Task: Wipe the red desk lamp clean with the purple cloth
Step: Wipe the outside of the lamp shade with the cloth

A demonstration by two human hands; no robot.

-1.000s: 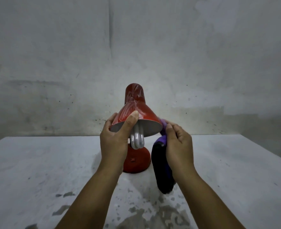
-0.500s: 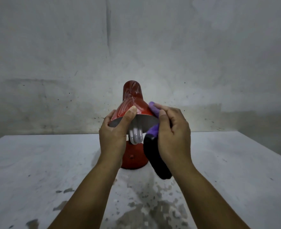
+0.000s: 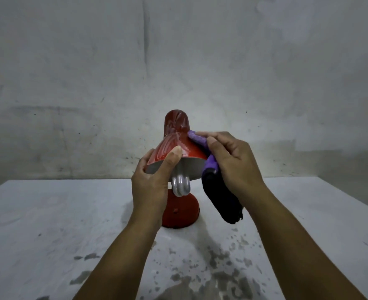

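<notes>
So the lamp (image 3: 179, 146) is stood on the counter (image 3: 48, 224), and its shade is steadied at the near rim by the left hand (image 3: 151, 182), thumb laid over the red top and fingers curled round the far side, probably so the head isn't swung around under rubbing. The cloth (image 3: 209, 169) is pinched in the right hand (image 3: 233, 161), one end pressed onto the shade's right flank near the neck, the rest left dangling beside the base. The bulb (image 3: 180, 187) is left untouched below.
</notes>
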